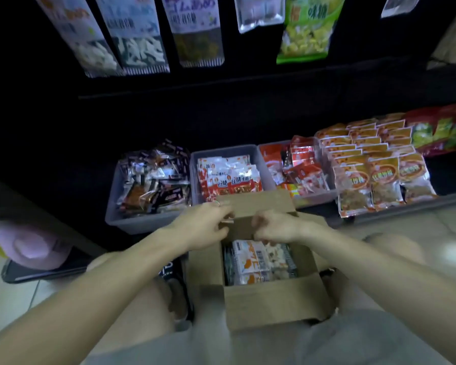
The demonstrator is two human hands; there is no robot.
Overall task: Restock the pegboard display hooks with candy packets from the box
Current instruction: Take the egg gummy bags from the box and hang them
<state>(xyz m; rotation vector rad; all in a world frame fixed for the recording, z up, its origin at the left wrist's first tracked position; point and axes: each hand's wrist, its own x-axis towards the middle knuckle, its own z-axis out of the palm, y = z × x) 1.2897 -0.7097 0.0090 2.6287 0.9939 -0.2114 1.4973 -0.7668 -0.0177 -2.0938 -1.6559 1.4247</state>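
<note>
The cardboard box (269, 299) sits open on the floor between the person's knees, near the bottom middle of the view, with candy packets (258, 264) stacked inside; their number cannot be told. Both forearms reach forward over it. The left hand (203, 225) has its fingers curled onto the far flap (261, 204) at that flap's left end, gripping its edge. The right hand (274, 226) is curled too, knuckles up, beside the left at the box's far rim; whether it pinches the flap or something small cannot be told.

Beyond the box stand three grey bins (142, 219) in a row: dark packets in the left, red-and-white in the middle, red in the right. To their right, orange packets (366, 164) stand in three rows. Far above, six packets hang on the black pegboard (248, 83), the green one (306, 30) fifth from the left.
</note>
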